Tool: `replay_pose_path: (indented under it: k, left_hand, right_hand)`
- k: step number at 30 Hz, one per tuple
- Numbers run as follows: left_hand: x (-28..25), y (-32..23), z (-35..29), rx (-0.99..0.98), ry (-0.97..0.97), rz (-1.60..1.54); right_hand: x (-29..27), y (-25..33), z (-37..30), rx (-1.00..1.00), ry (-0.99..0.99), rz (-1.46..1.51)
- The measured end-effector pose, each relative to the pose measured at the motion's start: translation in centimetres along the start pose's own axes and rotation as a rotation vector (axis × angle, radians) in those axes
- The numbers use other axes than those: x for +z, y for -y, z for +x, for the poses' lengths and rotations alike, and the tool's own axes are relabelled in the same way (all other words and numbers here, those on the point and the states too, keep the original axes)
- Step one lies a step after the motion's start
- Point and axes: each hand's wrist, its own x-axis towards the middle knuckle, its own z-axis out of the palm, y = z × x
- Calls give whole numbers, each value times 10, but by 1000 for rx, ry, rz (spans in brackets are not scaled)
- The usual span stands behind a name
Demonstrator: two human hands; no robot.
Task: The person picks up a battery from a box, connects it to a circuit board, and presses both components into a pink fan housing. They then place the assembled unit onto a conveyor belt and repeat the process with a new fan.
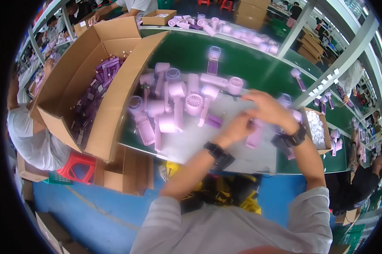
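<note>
My two hands meet over the pale mat (237, 154) on the green workbench, both smeared by motion. Closed fingers of my left hand (237, 126) are at the upper end of a pink handheld fan (253, 136), which they appear to grip. Just above it, my right hand (270, 111) reaches across with fingers pointing left; blur hides whether they hold anything. A thin dark item lies by those fingertips, its kind unclear. To the left, several pink fans (174, 108) lie in a cluster, some with round grilles. A purple part (214, 121) rests on the mat beside my left hand.
A large cardboard box (125, 91) of purple parts stands left. At right sits a small box (330, 146) holding white pieces. More fans (242, 34) line the bench's far edge. Metal posts (341, 57) rise at right. Other people work around; a red stool (74, 165) stands lower left.
</note>
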Motion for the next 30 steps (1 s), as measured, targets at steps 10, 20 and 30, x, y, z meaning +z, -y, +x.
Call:
replay_pose_path:
  k: [10,20,30]
  left_hand:
    - [18,67,3,266,-98,22]
    - [-10,39,35,380,-245,130]
    - [-38,25,48,117,109,142]
  right_hand:
    - [82,46,46,103,112,30]
    - [25,23,25,189,-340,490]
    - [85,-27,-30,322,-903,365]
